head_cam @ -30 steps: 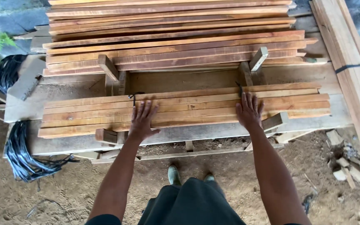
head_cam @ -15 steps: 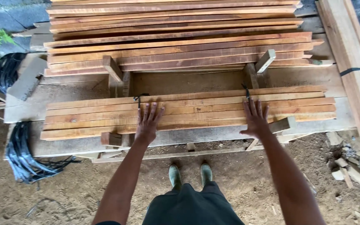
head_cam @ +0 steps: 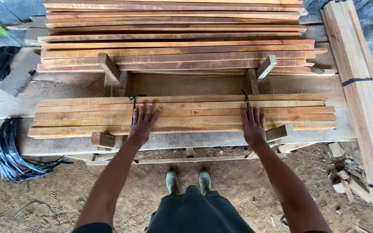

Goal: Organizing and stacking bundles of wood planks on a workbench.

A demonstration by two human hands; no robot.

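Left hand [head_cam: 141, 125] and right hand [head_cam: 252, 125] flat, fingers spread, gripping nothing. Resting on the near bundle of planks [head_cam: 186, 114] (black straps [head_cam: 133, 103] beneath).

Timber yard: stacked planks [head_cam: 173, 43], dirt floor [head_cam: 57, 194]

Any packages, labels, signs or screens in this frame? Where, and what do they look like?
No labels, signs or screens show.
Nearest to packaging: strapped plank bundle, right edge, long pale boards bound by thin black straps.
Black strap coil, on the ground at left, loose loops.
Left hand and right hand lie flat on the low stack of reddish-brown planks, bare wood, no markings visible.
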